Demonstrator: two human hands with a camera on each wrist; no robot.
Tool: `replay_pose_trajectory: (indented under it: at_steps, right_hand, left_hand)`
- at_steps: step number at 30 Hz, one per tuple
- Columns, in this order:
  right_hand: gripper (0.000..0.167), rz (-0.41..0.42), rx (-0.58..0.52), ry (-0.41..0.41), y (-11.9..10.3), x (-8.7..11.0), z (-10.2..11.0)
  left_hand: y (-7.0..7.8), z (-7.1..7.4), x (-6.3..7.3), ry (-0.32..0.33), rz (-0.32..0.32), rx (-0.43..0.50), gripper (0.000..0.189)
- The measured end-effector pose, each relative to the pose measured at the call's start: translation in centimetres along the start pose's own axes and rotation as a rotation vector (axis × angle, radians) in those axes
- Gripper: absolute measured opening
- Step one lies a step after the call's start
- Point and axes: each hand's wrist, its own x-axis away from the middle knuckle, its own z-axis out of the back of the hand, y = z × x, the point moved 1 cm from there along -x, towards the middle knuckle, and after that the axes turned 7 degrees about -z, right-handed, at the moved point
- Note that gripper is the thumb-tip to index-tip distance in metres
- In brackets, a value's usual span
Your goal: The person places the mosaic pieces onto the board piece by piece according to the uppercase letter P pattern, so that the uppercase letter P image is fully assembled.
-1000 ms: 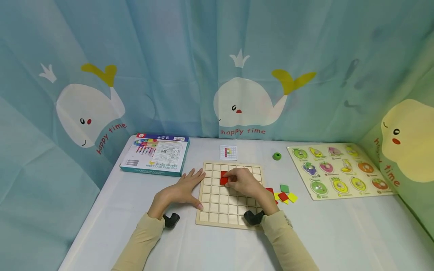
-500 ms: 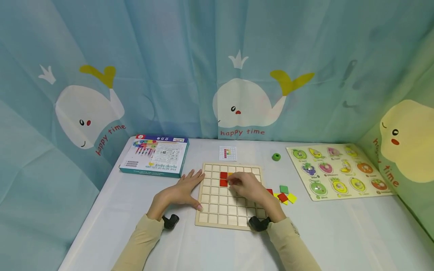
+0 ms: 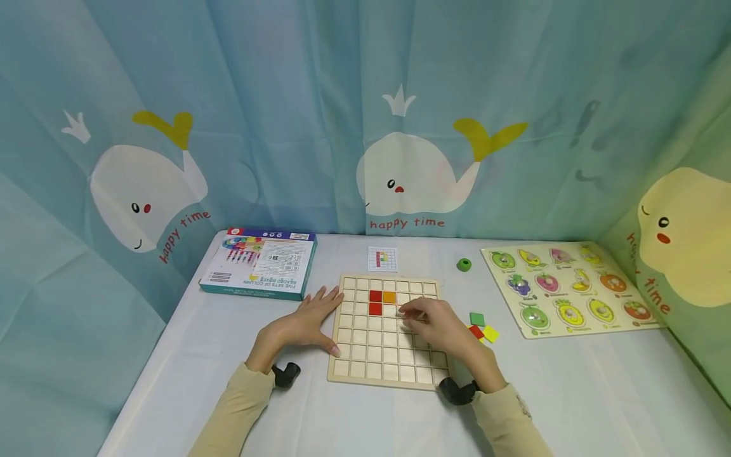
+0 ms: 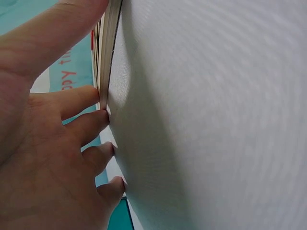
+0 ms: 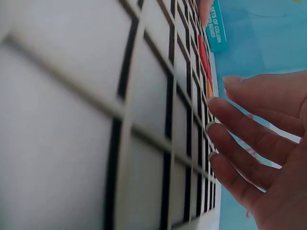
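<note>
A wooden grid board (image 3: 365, 371) lies flat on the white table. Two red square tiles (image 3: 375, 308) sit one above the other in its cells, and an orange tile (image 3: 389, 298) lies right of the upper one. My left hand (image 3: 299, 325) rests at the board's left edge, fingers spread, thumb on the lower left rim. Over the right half of the board hovers my right hand (image 3: 438, 324), its fingers loosely bent with nothing between them. In the right wrist view those fingertips (image 5: 212, 125) hang just off the board's surface.
Loose tiles lie right of the board: a green tile (image 3: 476, 319), a red tile (image 3: 476, 332) and a yellow tile (image 3: 490, 334). Behind it are a pattern card (image 3: 382, 259) and a green bead (image 3: 464, 264). A boxed set (image 3: 259, 263) stands left, a fruit puzzle (image 3: 571, 289) right.
My right hand has let go of the orange tile and drawn back to the right, uncovering it beside the red tiles. The left hand has stayed at the board's edge.
</note>
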Motion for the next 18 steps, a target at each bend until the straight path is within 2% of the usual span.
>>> replay_pose_trajectory:
  at_steps: [9, 18]
  right_hand:
    - [0.017, -0.007, 0.070, 0.047, 1.4, 1.9, 1.4]
    - [0.024, -0.028, 0.111, 0.096, 3.0, 3.7, 2.8]
  left_hand:
    - [-0.1, 0.0, 0.1, 0.000, -0.006, -0.002, 0.116]
    - [-0.1, 0.0, 0.2, -0.001, -0.013, 0.005, 0.116]
